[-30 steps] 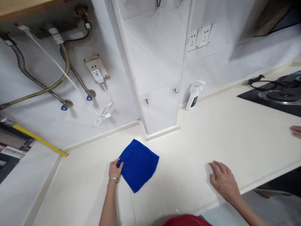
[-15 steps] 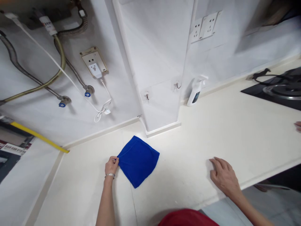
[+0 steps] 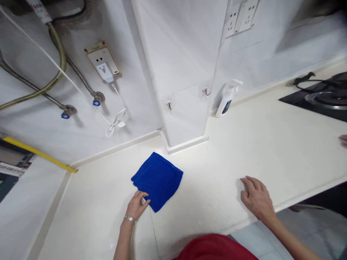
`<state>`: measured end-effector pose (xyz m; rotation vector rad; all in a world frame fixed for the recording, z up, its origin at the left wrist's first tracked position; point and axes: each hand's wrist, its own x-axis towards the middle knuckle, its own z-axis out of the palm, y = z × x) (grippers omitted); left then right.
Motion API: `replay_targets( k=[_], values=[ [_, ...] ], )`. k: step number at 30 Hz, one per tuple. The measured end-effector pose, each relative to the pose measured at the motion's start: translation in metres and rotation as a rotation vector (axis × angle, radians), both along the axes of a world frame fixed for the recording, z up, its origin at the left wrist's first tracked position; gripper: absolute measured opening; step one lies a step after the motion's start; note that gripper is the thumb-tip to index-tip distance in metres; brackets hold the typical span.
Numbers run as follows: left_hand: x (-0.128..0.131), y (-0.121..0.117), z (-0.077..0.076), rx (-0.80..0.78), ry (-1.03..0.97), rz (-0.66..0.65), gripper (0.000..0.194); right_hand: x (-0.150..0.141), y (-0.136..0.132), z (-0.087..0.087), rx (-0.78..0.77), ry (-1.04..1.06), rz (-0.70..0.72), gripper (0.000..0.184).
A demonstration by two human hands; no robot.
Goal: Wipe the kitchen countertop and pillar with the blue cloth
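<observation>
The blue cloth point(image 3: 161, 180) lies folded on the white counter point(image 3: 211, 187), in front of the wall pillar point(image 3: 187, 90), its left corner a little ruffled. It is just beyond the left hand point(image 3: 148, 198), whose thumb and fingertips meet the near left edge; whether they pinch it or only touch it, I cannot tell. A bracelet point(image 3: 129, 218) circles that wrist. The right hand point(image 3: 257, 198) rests on the counter, well apart from the cloth, holding nothing, fingers loosely bent. Beyond it, by the wall, stands a white spray bottle point(image 3: 226, 101) with a dark label, its print too small to read. The hose tag point(image 3: 40, 11) bears blurred lettering, as does a pale printed strip point(image 3: 9, 168) at far left. Another person's fingers point(image 3: 343, 140) show at the right edge.
</observation>
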<state>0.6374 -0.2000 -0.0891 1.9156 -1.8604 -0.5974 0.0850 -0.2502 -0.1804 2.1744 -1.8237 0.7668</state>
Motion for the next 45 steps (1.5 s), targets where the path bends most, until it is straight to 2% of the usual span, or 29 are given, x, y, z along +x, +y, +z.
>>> replay_targets(
  k=[3, 5, 8, 11, 13, 16, 19, 23, 25, 29, 32, 35, 39, 40, 42, 44, 45],
  values=[
    [-0.002, 0.001, -0.005, -0.034, -0.001, 0.007, 0.028, 0.002, 0.001, 0.005, -0.029, 0.037, 0.012, 0.051],
    [-0.002, 0.001, -0.003, -0.035, 0.004, 0.0, 0.03, 0.003, 0.001, 0.007, -0.047, 0.049, 0.005, 0.048],
    [0.001, 0.005, 0.011, -0.019, -0.003, -0.029, 0.031, 0.004, 0.002, 0.007, -0.048, 0.046, 0.0, 0.047],
    [0.012, 0.013, 0.032, 0.12, -0.022, -0.085, 0.031, 0.004, 0.001, 0.004, -0.027, 0.034, -0.009, 0.048],
    [0.022, 0.011, 0.043, 0.178, -0.038, -0.066, 0.032, 0.004, 0.001, 0.003, -0.016, 0.028, -0.018, 0.049],
    [0.034, -0.01, 0.046, 0.075, -0.089, 0.106, 0.039, 0.003, 0.001, 0.001, -0.007, 0.032, -0.031, 0.048],
    [0.036, -0.049, 0.033, -0.025, -0.152, 0.268, 0.047, 0.003, 0.0, 0.0, -0.007, 0.043, -0.037, 0.045],
    [0.025, -0.096, 0.013, -0.04, -0.238, 0.363, 0.056, 0.003, -0.001, -0.003, -0.016, 0.045, -0.021, 0.044],
    [0.021, -0.11, 0.008, -0.011, -0.263, 0.356, 0.052, 0.003, -0.002, -0.005, -0.021, 0.036, -0.024, 0.045],
    [0.023, -0.123, 0.014, 0.058, -0.267, 0.263, 0.031, 0.003, -0.002, -0.005, -0.013, 0.008, -0.033, 0.046],
    [0.024, -0.129, 0.027, 0.061, -0.222, 0.157, 0.024, 0.004, -0.002, -0.002, -0.003, 0.0, -0.027, 0.046],
    [0.008, -0.126, 0.044, 0.022, -0.139, 0.018, 0.023, 0.005, -0.001, 0.001, -0.003, -0.002, -0.021, 0.046],
    [-0.041, -0.097, 0.06, -0.021, -0.038, -0.223, 0.018, 0.004, -0.001, 0.001, -0.004, -0.011, -0.025, 0.049],
    [-0.054, -0.087, 0.062, 0.001, -0.029, -0.315, 0.017, 0.004, -0.001, 0.001, -0.002, -0.013, -0.025, 0.05],
    [-0.076, -0.068, 0.067, 0.15, -0.035, -0.512, 0.019, 0.003, -0.001, 0.0, 0.004, -0.015, -0.025, 0.051],
    [-0.089, -0.059, 0.069, 0.232, -0.018, -0.581, 0.024, 0.003, -0.001, 0.001, 0.01, -0.018, -0.023, 0.051],
    [-0.093, -0.058, 0.069, 0.211, 0.003, -0.543, 0.025, 0.003, -0.001, 0.001, 0.012, -0.021, -0.021, 0.052]
  ],
)
